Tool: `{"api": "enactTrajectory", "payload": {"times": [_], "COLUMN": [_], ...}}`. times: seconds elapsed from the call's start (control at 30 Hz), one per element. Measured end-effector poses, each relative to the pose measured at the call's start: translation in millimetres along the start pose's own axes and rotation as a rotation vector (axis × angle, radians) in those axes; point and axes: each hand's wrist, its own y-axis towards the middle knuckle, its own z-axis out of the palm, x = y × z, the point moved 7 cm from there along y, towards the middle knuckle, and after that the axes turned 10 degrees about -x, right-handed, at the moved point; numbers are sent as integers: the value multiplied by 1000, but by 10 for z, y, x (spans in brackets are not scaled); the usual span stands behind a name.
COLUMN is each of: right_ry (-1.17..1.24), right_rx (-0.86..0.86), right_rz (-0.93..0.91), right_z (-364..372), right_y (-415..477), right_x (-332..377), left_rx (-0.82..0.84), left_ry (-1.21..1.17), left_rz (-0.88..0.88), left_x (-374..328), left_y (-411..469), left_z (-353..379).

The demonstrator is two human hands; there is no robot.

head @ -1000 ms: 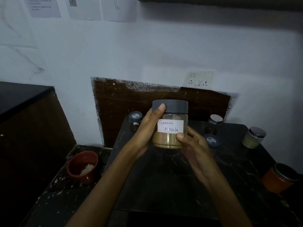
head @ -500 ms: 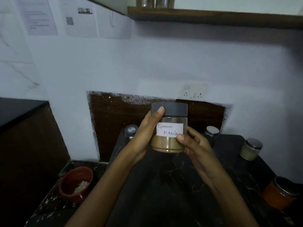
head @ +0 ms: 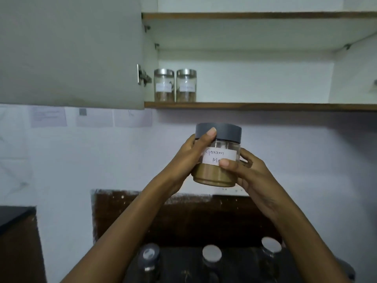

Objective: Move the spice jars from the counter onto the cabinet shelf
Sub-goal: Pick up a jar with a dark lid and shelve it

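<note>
I hold a clear jar (head: 217, 174) of brown powder with a grey lid and a white label reading "Garam Ma…" in front of the wall, below the cabinet shelf (head: 265, 106). My left hand (head: 189, 160) grips its left side, thumb on the lid. My right hand (head: 247, 172) grips its right side, thumb over the label. Two steel-lidded glass jars (head: 164, 85) (head: 186, 85) stand at the shelf's left end. Three jars (head: 150, 260) (head: 212, 256) (head: 270, 248) remain on the dark counter (head: 183, 272) at the bottom.
The cabinet door (head: 71, 52) hangs open on the left, its hinge (head: 142, 75) beside the shelf jars. A second shelf (head: 255, 15) lies above. Most of the lower shelf, right of the two jars, is bare. Papers (head: 49, 117) are stuck on the wall.
Both hands have lifted the jar from just above the counter up toward the shelf. My view has tilted upward, bringing the open cabinet into sight.
</note>
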Motion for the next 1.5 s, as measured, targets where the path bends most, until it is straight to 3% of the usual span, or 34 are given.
{"api": "enactTrajectory", "payload": {"times": [0.17, 0.37, 0.7, 1.13, 1.5], "right_ry": [73, 55, -83, -164, -243], "right_rx": [26, 48, 119, 212, 205], "right_rz": [-125, -214, -221, -119, -103], "right_z": [-65, -3, 30, -3, 69], "right_y": [754, 1810, 3187, 3629, 3661], "right_x": [387, 794, 721, 450, 412], "left_rx": [-51, -309, -499, -668, -746], "left_ry": [97, 121, 215, 564, 601], "left_rz": [131, 239, 328, 494, 519], "left_x": [-439, -822, -744, -396, -302], "left_y": [625, 1497, 2614, 2818, 2789], "left_z": [-102, -370, -541, -347, -319]}}
